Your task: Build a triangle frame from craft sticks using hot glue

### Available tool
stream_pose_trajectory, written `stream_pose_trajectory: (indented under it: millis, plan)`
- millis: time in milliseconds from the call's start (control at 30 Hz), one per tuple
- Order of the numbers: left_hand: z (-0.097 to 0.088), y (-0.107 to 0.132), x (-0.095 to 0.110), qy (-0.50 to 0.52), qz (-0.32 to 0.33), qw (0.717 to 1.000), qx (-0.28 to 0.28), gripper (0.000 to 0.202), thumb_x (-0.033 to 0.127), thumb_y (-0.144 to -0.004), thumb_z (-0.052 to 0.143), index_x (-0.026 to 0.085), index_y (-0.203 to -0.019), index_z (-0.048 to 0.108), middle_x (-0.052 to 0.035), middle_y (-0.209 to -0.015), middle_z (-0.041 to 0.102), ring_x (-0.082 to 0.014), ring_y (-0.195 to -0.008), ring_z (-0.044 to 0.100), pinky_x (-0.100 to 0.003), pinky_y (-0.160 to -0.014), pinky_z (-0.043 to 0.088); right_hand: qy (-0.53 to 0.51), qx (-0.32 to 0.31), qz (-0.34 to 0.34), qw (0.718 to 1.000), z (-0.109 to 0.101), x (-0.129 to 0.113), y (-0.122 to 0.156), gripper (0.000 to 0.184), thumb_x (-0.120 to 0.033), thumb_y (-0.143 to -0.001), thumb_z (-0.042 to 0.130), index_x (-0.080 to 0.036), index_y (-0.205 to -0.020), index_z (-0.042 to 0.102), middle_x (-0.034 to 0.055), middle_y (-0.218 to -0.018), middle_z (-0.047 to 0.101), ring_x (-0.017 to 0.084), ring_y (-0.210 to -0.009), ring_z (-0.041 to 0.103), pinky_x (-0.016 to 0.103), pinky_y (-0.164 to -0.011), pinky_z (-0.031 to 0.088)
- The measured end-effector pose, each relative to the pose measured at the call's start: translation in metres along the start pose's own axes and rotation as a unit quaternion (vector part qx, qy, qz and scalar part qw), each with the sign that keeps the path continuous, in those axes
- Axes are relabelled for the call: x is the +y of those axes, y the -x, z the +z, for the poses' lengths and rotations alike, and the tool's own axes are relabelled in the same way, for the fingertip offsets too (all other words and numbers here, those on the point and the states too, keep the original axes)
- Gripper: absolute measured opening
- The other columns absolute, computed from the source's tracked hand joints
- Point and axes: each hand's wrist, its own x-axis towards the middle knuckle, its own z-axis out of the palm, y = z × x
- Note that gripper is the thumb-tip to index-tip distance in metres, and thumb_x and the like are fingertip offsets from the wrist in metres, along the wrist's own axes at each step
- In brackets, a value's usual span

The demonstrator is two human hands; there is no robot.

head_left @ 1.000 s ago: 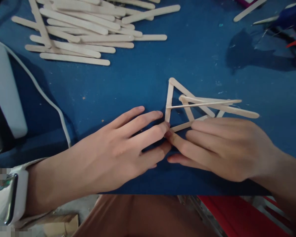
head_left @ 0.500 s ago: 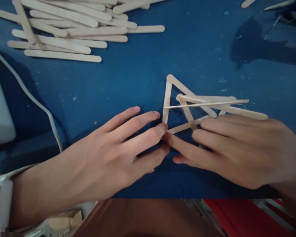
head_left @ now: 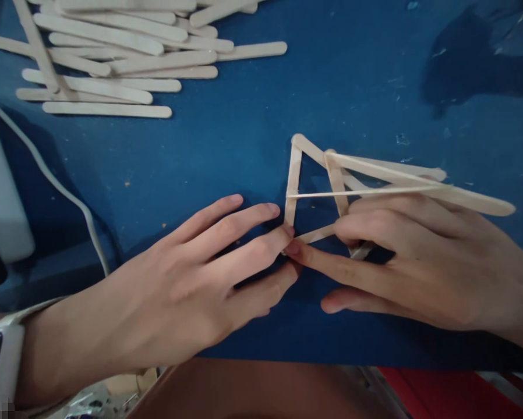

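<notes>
A frame of craft sticks [head_left: 294,169] stands on the blue tabletop, with triangular parts joined at the ends and one thin edge-on stick crossing it. My left hand [head_left: 226,273] pinches the frame's lower left corner between forefinger and thumb, its other fingers stretched out over the table. From the right, my right hand [head_left: 419,262] reaches in. Its forefinger presses that same corner, while its middle finger curls against the sticks and its thumb sticks out low. A second triangular part [head_left: 336,186] leans over the first, its right end partly behind my right hand.
A pile of loose craft sticks [head_left: 113,35] lies at the upper left. A white cable [head_left: 64,174] runs down the left side beside a white block-like object [head_left: 8,192]. A dark shadow falls at the upper right. The table's front edge is near my body.
My right hand has shifted slightly right, its thumb now farther out. The leaning triangular part has moved right with it. My left hand keeps its pinch on the corner.
</notes>
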Motion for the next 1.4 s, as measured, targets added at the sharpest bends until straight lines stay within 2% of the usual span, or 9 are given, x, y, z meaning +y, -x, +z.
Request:
stream_pose_trajectory:
  millis: [167, 367, 533, 700, 767, 867, 933, 1100, 1400]
  plan:
    - [-0.001, 0.003, 0.001, 0.008, -0.006, 1.0, 0.0, 0.032, 0.024, -0.13, 0.054, 0.021, -0.157, 0.07, -0.0082, -0.162, 0.081, -0.0373, -0.167, 0.073, -0.068, -0.148, 0.057, 0.019, -0.005, 0.01, 1.0, -0.004, -0.006, -0.002, 0.042, -0.052, -0.136, 0.045, -0.026, -0.161, 0.065, 0.003, -0.11, 0.065, 0.028, -0.116, 0.062, 0.047, -0.099, 0.049]
    - [-0.002, 0.003, 0.0, 0.006, 0.007, 1.0, -0.006, 0.033, 0.02, -0.128, 0.058, 0.019, -0.157, 0.071, -0.0118, -0.164, 0.08, -0.041, -0.168, 0.071, -0.071, -0.146, 0.058, 0.009, 0.018, 0.032, 0.999, 0.0, -0.019, -0.004, 0.042, -0.039, -0.135, 0.043, -0.019, -0.154, 0.075, 0.0036, -0.1, 0.064, 0.029, -0.115, 0.066, 0.047, -0.113, 0.053]
    - [-0.003, 0.001, -0.001, 0.003, 0.008, 1.0, -0.012, 0.035, 0.023, -0.126, 0.062, 0.018, -0.159, 0.071, -0.0152, -0.159, 0.082, -0.0454, -0.166, 0.073, -0.078, -0.141, 0.061, -0.005, 0.036, 0.025, 0.999, 0.004, -0.018, -0.006, 0.029, -0.034, -0.132, 0.056, -0.019, -0.152, 0.071, 0.0036, -0.106, 0.066, 0.03, -0.12, 0.066, 0.049, -0.107, 0.056]
    - [-0.004, 0.001, -0.001, -0.003, 0.014, 1.0, -0.015, 0.031, 0.021, -0.126, 0.063, 0.019, -0.156, 0.071, -0.0162, -0.162, 0.08, -0.0485, -0.166, 0.072, -0.081, -0.137, 0.063, -0.002, 0.065, 0.028, 0.997, 0.009, -0.02, -0.006, 0.032, -0.033, -0.131, 0.06, -0.014, -0.154, 0.072, 0.0038, -0.106, 0.07, 0.028, -0.12, 0.068, 0.047, -0.107, 0.059]
    - [-0.003, 0.002, 0.0, -0.002, 0.009, 1.0, -0.011, 0.029, 0.021, -0.126, 0.063, 0.02, -0.154, 0.072, -0.0154, -0.162, 0.08, -0.0474, -0.167, 0.072, -0.08, -0.139, 0.062, -0.002, 0.077, 0.032, 0.997, 0.008, -0.024, -0.007, 0.03, -0.031, -0.13, 0.063, -0.014, -0.152, 0.072, 0.004, -0.109, 0.075, 0.028, -0.116, 0.069, 0.047, -0.108, 0.059]
    - [-0.001, 0.004, 0.0, 0.004, 0.001, 1.0, -0.001, 0.026, 0.023, -0.127, 0.062, 0.019, -0.15, 0.072, -0.0146, -0.162, 0.08, -0.0456, -0.168, 0.071, -0.078, -0.141, 0.061, -0.01, 0.069, 0.048, 0.996, 0.003, -0.033, -0.012, 0.027, -0.026, -0.127, 0.064, -0.011, -0.148, 0.073, 0.0051, -0.113, 0.082, 0.028, -0.107, 0.072, 0.048, -0.098, 0.058]
    - [0.0, 0.005, 0.0, 0.007, 0.003, 1.0, 0.001, 0.026, 0.022, -0.127, 0.062, 0.02, -0.15, 0.072, -0.0142, -0.163, 0.08, -0.044, -0.168, 0.071, -0.076, -0.143, 0.06, -0.013, 0.055, 0.068, 0.996, 0.0, -0.041, -0.015, 0.031, -0.024, -0.127, 0.064, -0.008, -0.152, 0.073, 0.0075, -0.118, 0.086, 0.029, -0.109, 0.077, 0.049, -0.095, 0.058]
    - [0.001, 0.006, -0.001, 0.009, -0.001, 1.0, 0.002, 0.031, 0.021, -0.126, 0.063, 0.022, -0.155, 0.072, -0.0133, -0.168, 0.078, -0.0411, -0.17, 0.07, -0.073, -0.146, 0.059, -0.015, 0.049, 0.106, 0.993, -0.001, -0.055, -0.018, 0.04, -0.029, -0.126, 0.065, -0.003, -0.155, 0.072, 0.015, -0.126, 0.089, 0.035, -0.115, 0.08, 0.052, -0.1, 0.06]
    - [0.0, 0.005, -0.001, 0.006, 0.002, 1.0, 0.01, 0.032, 0.025, -0.128, 0.06, 0.02, -0.154, 0.077, -0.0131, -0.167, 0.079, -0.0378, -0.168, 0.072, -0.068, -0.148, 0.058, -0.136, 0.07, 0.203, 0.967, -0.001, -0.062, -0.025, 0.027, -0.028, -0.126, 0.063, -0.011, -0.142, 0.077, 0.0143, -0.125, 0.083, 0.03, -0.122, 0.078, 0.049, -0.117, 0.066]
